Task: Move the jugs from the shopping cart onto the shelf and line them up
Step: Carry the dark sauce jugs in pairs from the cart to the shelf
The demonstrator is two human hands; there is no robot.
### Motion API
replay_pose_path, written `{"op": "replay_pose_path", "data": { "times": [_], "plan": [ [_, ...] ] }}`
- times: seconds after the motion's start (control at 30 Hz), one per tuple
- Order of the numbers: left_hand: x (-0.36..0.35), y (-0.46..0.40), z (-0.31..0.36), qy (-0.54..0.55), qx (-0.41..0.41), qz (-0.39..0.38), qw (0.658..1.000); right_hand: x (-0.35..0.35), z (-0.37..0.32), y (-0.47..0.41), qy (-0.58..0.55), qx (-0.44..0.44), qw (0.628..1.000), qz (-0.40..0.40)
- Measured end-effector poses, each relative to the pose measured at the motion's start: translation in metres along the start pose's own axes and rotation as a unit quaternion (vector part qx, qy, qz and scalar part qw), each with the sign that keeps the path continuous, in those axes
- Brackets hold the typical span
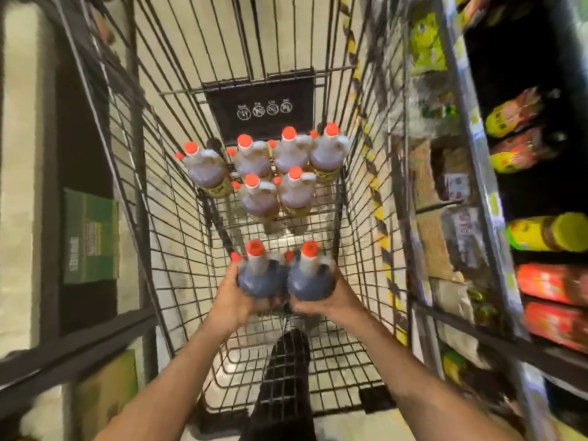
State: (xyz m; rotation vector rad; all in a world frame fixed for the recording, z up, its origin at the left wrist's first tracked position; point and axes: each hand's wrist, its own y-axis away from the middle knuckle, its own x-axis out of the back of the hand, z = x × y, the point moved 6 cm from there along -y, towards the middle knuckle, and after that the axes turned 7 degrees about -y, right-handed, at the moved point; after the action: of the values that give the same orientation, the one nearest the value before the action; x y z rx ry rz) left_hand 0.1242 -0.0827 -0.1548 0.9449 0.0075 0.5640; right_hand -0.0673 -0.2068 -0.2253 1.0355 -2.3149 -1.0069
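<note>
I am holding two jugs inside the cart (178,218), side by side and touching: my left hand (237,300) is gripping the left jug (261,275) with fingers curled round its underside, and my right hand (327,300) is gripping the right jug (310,280) the same way. Both jugs are pointing their red caps up and away from me, long axes tilted toward the cart's far end. Six more jugs (280,173) are standing upright at that far end, caps up, bunched in two rows, yellow labels showing but too blurred to read. A black panel (259,106) behind them is carrying four round white symbols I cannot make out. My fingertips are hiding beneath the jugs. The shelf (496,218) on my right is smeared by blur, its packets' writing unreadable.
</note>
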Motion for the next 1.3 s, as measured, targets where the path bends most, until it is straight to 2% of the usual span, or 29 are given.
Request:
{"op": "replay_pose_path", "data": {
  "times": [0.03, 0.1, 0.33, 0.53, 0.63, 0.8, 1.0, 1.13, 1.3],
  "plan": [
    [-0.002, 0.012, 0.009, -0.008, -0.035, -0.007, 0.999, 0.003, -0.003, 0.014, -0.021, 0.002, 1.0, 0.003],
    [-0.001, 0.033, 0.016, -0.003, -0.053, -0.004, 0.999, 0.009, -0.022, 0.051, -0.066, 0.011, 0.998, 0.015],
    [-0.022, 0.141, 0.08, -0.021, -0.143, -0.02, 0.989, 0.04, -0.085, 0.2, -0.2, 0.115, 0.968, 0.101],
    [-0.071, 0.239, 0.12, -0.073, -0.235, -0.067, 0.967, 0.071, -0.085, 0.329, -0.341, 0.186, 0.908, 0.155],
    [-0.108, 0.286, 0.12, -0.09, -0.272, -0.106, 0.952, 0.089, -0.058, 0.389, -0.358, 0.199, 0.889, 0.205],
    [-0.187, 0.372, 0.091, -0.126, -0.318, -0.198, 0.919, 0.113, 0.02, 0.501, -0.407, 0.212, 0.824, 0.333],
    [-0.268, 0.476, 0.025, -0.157, -0.341, -0.299, 0.877, 0.109, 0.131, 0.626, -0.449, 0.224, 0.749, 0.433],
    [-0.319, 0.549, -0.021, -0.192, -0.351, -0.376, 0.836, 0.089, 0.199, 0.708, -0.483, 0.231, 0.682, 0.498],
    [-0.374, 0.642, -0.063, -0.245, -0.376, -0.462, 0.765, 0.075, 0.259, 0.803, -0.479, 0.232, 0.626, 0.571]
  ]
}}
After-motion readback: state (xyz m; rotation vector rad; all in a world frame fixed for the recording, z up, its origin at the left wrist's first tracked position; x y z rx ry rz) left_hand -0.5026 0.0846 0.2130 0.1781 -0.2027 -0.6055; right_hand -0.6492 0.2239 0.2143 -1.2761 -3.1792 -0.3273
